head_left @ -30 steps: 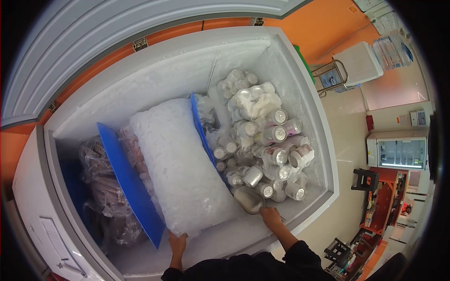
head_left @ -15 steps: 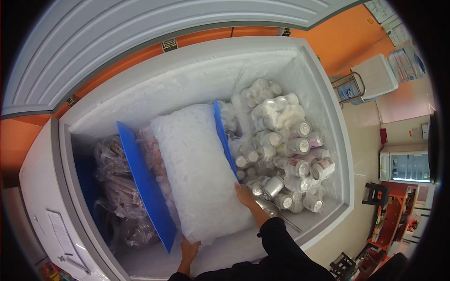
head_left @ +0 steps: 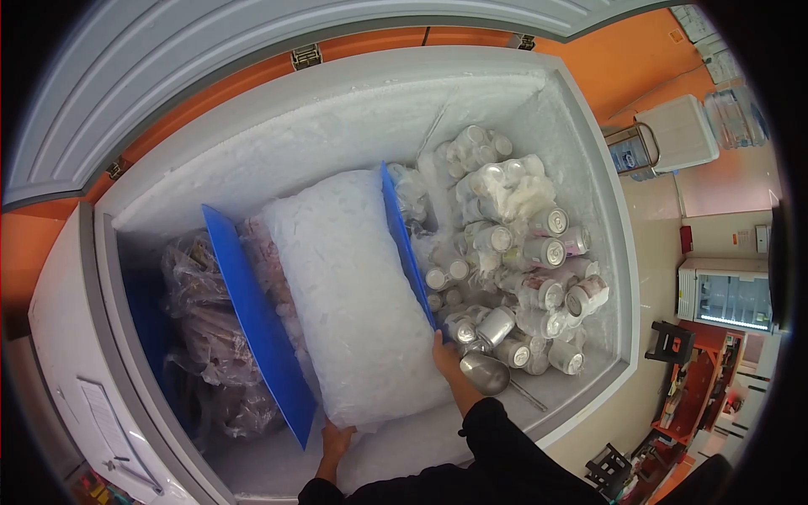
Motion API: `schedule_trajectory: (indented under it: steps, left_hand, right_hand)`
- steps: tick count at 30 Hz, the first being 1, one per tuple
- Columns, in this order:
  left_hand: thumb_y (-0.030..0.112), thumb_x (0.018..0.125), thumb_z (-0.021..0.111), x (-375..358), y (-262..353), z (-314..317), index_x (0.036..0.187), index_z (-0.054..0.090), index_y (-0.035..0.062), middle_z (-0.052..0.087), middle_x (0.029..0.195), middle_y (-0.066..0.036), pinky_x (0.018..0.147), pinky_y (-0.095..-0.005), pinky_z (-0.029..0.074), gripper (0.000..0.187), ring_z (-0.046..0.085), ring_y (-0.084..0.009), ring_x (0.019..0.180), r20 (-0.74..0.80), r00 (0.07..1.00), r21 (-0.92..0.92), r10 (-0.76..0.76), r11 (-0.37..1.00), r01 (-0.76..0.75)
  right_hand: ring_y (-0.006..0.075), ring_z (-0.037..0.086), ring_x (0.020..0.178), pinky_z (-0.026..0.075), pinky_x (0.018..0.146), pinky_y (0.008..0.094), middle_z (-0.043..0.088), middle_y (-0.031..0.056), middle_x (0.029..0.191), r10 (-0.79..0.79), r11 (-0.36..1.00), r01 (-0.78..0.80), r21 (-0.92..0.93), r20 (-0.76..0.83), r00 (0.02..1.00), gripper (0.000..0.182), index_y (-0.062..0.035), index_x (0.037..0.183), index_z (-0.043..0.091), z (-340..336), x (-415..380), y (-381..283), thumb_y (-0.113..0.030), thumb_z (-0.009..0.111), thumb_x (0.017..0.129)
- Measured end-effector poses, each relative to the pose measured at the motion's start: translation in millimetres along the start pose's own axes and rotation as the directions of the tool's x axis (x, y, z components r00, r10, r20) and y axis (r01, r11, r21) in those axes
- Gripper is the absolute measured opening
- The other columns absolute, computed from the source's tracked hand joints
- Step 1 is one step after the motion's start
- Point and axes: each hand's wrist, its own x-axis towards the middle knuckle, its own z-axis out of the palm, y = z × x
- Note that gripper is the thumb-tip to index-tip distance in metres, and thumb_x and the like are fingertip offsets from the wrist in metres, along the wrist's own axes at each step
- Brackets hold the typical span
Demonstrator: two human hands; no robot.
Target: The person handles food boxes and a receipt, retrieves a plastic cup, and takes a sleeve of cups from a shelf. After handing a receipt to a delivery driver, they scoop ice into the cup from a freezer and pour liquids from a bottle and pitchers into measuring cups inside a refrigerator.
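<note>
A large clear plastic bag of ice (head_left: 353, 295) lies in the chest freezer (head_left: 505, 425), between two blue divider panels, the left panel (head_left: 257, 332) and the right panel (head_left: 404, 244). My left hand (head_left: 337, 441) is closed on the bag's near left corner. At its near right side, by the end of the right panel, my right hand (head_left: 446, 356) grips the edge, with some fingers hidden. Just right of that hand rests a metal scoop (head_left: 486, 373), its handle pointing toward the freezer's near wall.
Several frosted cans (head_left: 543, 252), many in plastic wrap, fill the right section. Plastic-wrapped packages (head_left: 219, 345) sit in the left section. Frost coats the walls. The raised lid (head_left: 202, 76) stands behind. A stool (head_left: 671, 342) and a glass-door cooler (head_left: 724, 295) are beyond on the right.
The view has shifted slightly, and the freezer sits higher in it. More of the scoop shows beside my right arm. Both hands stay at the bag of ice.
</note>
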Motion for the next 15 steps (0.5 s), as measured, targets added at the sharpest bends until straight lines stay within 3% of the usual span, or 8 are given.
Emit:
schedule_trajectory:
  steps: [4, 9, 12, 13, 14, 15]
  left_hand:
    - [0.015, 0.061, 0.069, 0.7, -1.8, 3.8, 0.125, 0.039, -0.0046, 0.061, 0.107, -0.023, 0.088, -0.0358, 0.046, 0.073, 0.060, -0.0351, 0.100, -0.003, 1.000, -0.023, -0.009, 1.000, 0.009]
    - [0.015, 0.061, 0.069, -0.6, 0.6, 4.7, 0.125, 0.038, -0.0035, 0.060, 0.108, -0.023, 0.091, -0.0367, 0.043, 0.073, 0.058, -0.0358, 0.101, -0.032, 0.994, 0.008, -0.104, 0.995, 0.104]
    - [0.015, 0.061, 0.068, -26.5, 51.4, -19.1, 0.124, 0.039, -0.0037, 0.060, 0.108, -0.023, 0.091, -0.0371, 0.043, 0.072, 0.058, -0.0363, 0.101, -0.152, 0.987, -0.022, 0.046, 0.999, -0.050]
    - [0.015, 0.061, 0.068, -28.9, 57.8, -29.8, 0.124, 0.039, -0.0037, 0.060, 0.108, -0.023, 0.091, -0.0371, 0.043, 0.072, 0.058, -0.0363, 0.101, -0.160, 0.986, -0.017, 0.048, 0.999, -0.051]
    - [0.015, 0.061, 0.068, -30.8, 59.6, -44.9, 0.123, 0.039, -0.0037, 0.060, 0.107, -0.023, 0.090, -0.0376, 0.043, 0.071, 0.059, -0.0365, 0.100, -0.157, 0.987, -0.023, 0.028, 0.999, -0.032]
    - [0.015, 0.061, 0.067, -32.5, 59.4, -59.1, 0.122, 0.040, -0.0036, 0.061, 0.107, -0.023, 0.089, -0.0380, 0.043, 0.070, 0.059, -0.0368, 0.100, -0.153, 0.988, -0.025, 0.007, 1.000, -0.011]
  right_hand:
    - [0.0446, 0.035, 0.126, 0.025, 0.107, 0.0419, 0.038, 0.0347, 0.132, -0.088, 0.986, 0.086, 0.145, 0.006, 0.996, 0.096, 0.0144, 0.130, 0.032, 1.7, 20.5, 6.5, -0.069, 0.022, 0.086]
    - [0.0419, 0.033, 0.128, 0.021, 0.109, 0.0396, 0.037, 0.0353, 0.132, -0.016, 0.999, 0.011, 0.046, 0.106, 0.994, 0.097, 0.0151, 0.124, 0.043, -6.6, -0.5, -0.4, -0.070, 0.018, 0.085]
    - [0.0426, 0.033, 0.128, 0.023, 0.108, 0.0410, 0.038, 0.0354, 0.131, -0.135, 0.987, 0.137, 0.089, -0.027, 0.990, 0.098, 0.0147, 0.123, 0.044, 1.7, -2.1, 2.6, -0.072, 0.020, 0.084]
    - [0.0422, 0.033, 0.128, 0.023, 0.108, 0.0415, 0.041, 0.0334, 0.130, -0.029, 0.995, 0.021, 0.100, 0.077, 0.997, 0.103, 0.0134, 0.125, 0.043, -2.7, -7.4, 1.7, -0.077, 0.022, 0.080]
    - [0.0422, 0.033, 0.128, 0.023, 0.108, 0.0415, 0.041, 0.0334, 0.130, -0.030, 0.994, 0.021, 0.104, 0.088, 0.996, 0.103, 0.0134, 0.125, 0.043, -3.6, -10.8, 0.1, -0.077, 0.022, 0.080]
    - [0.0367, 0.036, 0.128, 0.026, 0.106, 0.0391, 0.042, 0.0274, 0.133, 0.067, 0.976, -0.101, 0.195, 0.169, 0.983, 0.095, 0.0080, 0.130, 0.041, -1.6, -12.8, 0.7, -0.073, 0.028, 0.082]
